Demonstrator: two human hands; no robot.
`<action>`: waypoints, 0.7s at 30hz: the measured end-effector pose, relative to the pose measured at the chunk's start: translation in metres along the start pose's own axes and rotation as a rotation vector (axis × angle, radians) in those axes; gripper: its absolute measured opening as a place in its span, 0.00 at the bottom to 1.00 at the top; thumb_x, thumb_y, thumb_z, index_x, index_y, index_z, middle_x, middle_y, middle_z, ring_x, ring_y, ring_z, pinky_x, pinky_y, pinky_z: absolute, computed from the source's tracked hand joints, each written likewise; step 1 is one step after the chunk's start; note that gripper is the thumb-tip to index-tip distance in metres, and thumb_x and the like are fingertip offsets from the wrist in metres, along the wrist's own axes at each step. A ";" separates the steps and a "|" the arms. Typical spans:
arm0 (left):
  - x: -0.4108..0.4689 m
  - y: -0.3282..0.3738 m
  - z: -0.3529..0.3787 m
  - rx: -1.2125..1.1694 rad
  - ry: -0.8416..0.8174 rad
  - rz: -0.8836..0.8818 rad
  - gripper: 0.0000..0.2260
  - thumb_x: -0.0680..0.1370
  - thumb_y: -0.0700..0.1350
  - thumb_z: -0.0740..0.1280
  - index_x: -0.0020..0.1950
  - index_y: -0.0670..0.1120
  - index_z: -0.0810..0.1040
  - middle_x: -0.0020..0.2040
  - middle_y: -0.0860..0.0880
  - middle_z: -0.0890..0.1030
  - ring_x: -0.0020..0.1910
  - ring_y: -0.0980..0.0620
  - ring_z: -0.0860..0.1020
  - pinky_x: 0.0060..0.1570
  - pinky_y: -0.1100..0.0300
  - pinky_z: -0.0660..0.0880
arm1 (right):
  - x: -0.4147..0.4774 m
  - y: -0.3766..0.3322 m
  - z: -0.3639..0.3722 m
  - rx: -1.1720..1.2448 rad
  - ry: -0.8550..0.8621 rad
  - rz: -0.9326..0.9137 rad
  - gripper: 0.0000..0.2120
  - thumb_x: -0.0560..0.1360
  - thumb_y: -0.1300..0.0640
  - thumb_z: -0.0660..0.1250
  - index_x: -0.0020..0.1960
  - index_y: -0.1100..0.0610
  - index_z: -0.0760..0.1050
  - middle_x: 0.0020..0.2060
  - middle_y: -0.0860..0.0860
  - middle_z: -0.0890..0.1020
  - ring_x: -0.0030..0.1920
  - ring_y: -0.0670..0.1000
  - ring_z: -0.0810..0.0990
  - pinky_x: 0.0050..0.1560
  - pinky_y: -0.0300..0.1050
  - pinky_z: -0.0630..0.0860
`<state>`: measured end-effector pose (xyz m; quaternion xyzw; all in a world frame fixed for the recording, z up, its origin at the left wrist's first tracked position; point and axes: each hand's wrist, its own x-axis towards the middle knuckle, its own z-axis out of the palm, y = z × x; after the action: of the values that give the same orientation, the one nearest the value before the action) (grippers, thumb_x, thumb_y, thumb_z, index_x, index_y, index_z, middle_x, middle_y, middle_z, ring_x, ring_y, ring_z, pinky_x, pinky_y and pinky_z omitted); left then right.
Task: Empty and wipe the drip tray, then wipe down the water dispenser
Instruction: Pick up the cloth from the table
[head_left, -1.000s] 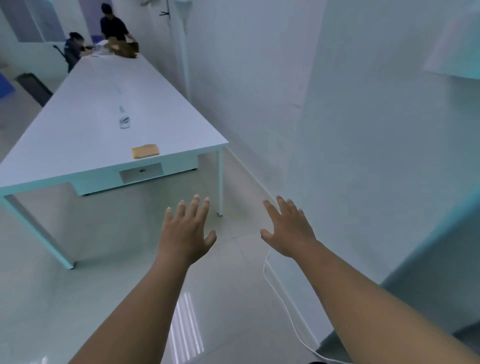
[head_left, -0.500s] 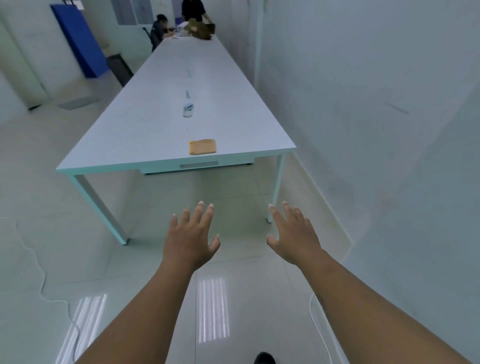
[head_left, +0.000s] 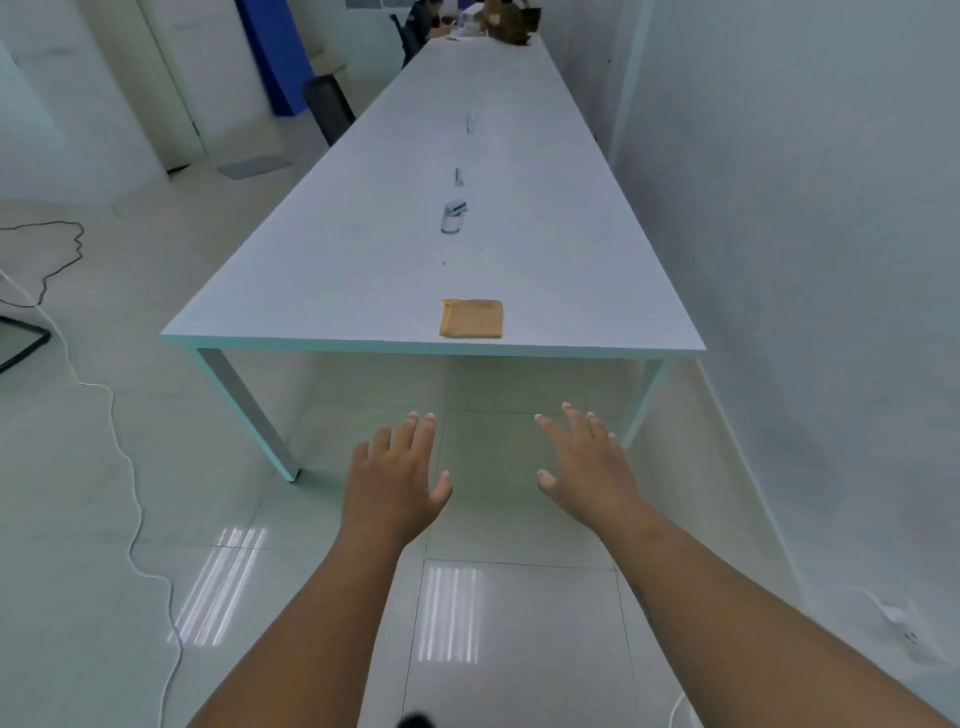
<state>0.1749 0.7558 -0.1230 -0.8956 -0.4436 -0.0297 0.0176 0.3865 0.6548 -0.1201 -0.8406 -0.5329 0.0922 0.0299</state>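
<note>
A folded orange cloth (head_left: 471, 318) lies near the front edge of a long white table (head_left: 363, 291). My left hand (head_left: 395, 483) and my right hand (head_left: 587, 467) are stretched out in front of me, palms down and fingers spread, above the tiled floor and short of the table's front edge. Both hands hold nothing. No water dispenser or drip tray is in view.
A small clear cup-like object (head_left: 453, 215) stands mid-table. A person (head_left: 423, 21) sits at the far end by a brown object (head_left: 506, 23). A white wall (head_left: 805, 260) runs along the right. A white cable (head_left: 130, 467) trails across the floor at left; a blue panel (head_left: 275, 57) stands at the back.
The view has swung left, from the wall to face the table head-on, and the table and cloth now sit closer. Both hands stay outstretched and open.
</note>
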 end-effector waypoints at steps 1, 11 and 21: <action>0.012 -0.006 0.004 -0.008 -0.007 0.002 0.33 0.78 0.61 0.59 0.79 0.47 0.58 0.77 0.48 0.65 0.68 0.45 0.69 0.64 0.49 0.69 | 0.015 -0.003 0.001 -0.005 -0.003 -0.002 0.35 0.77 0.46 0.64 0.78 0.45 0.50 0.79 0.53 0.50 0.77 0.59 0.52 0.75 0.59 0.55; 0.172 -0.077 0.042 -0.065 -0.058 0.117 0.30 0.78 0.56 0.63 0.77 0.46 0.63 0.73 0.48 0.70 0.68 0.45 0.70 0.61 0.51 0.72 | 0.175 -0.034 0.002 0.022 -0.064 0.101 0.34 0.77 0.47 0.64 0.78 0.44 0.52 0.79 0.53 0.52 0.77 0.59 0.53 0.75 0.59 0.55; 0.303 -0.082 0.079 -0.044 -0.168 0.220 0.23 0.78 0.48 0.65 0.73 0.46 0.70 0.69 0.48 0.74 0.65 0.44 0.72 0.59 0.50 0.72 | 0.306 -0.019 0.010 0.029 -0.081 0.128 0.28 0.78 0.50 0.61 0.76 0.46 0.56 0.78 0.49 0.53 0.75 0.59 0.55 0.71 0.53 0.61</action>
<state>0.2954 1.0503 -0.1808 -0.9383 -0.3419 0.0379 -0.0361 0.4949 0.9378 -0.1649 -0.8681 -0.4773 0.1357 0.0145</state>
